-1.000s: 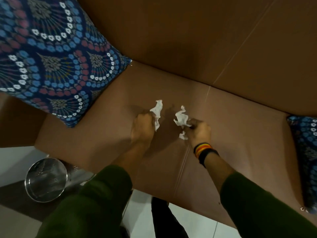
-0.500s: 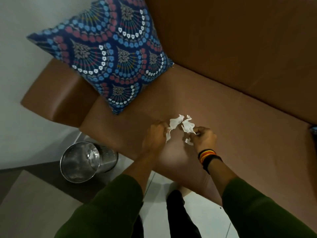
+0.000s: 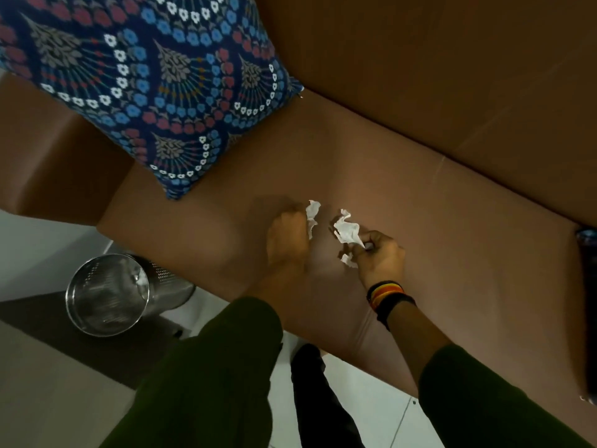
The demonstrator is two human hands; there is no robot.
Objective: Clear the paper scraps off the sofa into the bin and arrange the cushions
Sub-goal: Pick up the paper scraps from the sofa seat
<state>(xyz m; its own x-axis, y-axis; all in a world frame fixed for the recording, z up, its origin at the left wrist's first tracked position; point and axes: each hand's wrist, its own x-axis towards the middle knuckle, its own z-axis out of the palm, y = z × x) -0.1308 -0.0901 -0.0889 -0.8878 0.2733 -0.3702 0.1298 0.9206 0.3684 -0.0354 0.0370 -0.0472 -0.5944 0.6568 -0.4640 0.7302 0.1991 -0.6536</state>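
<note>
Over the brown sofa seat (image 3: pixel 452 253), my left hand (image 3: pixel 287 236) is closed around a crumpled white paper scrap (image 3: pixel 312 215) that sticks out past the fingers. My right hand (image 3: pixel 381 258), with striped bands at the wrist, pinches a larger white paper scrap (image 3: pixel 347 231); a small white bit (image 3: pixel 348 260) shows just below its fingers. A blue patterned cushion (image 3: pixel 155 85) leans at the sofa's left end against the backrest. A shiny metal bin (image 3: pixel 106 295) stands on the floor below the seat's left front corner.
The sofa armrest (image 3: pixel 48 156) lies left of the cushion. A second patterned cushion's edge (image 3: pixel 588 305) shows at the far right. A dark mat (image 3: pixel 38 318) lies under the bin on pale floor tiles. My dark trouser leg (image 3: pixel 323 402) is by the sofa front.
The two hands have drawn slightly apart, each keeping its scrap. The view has swung, so the cushion fills more of the upper left and the bin stays at lower left.
</note>
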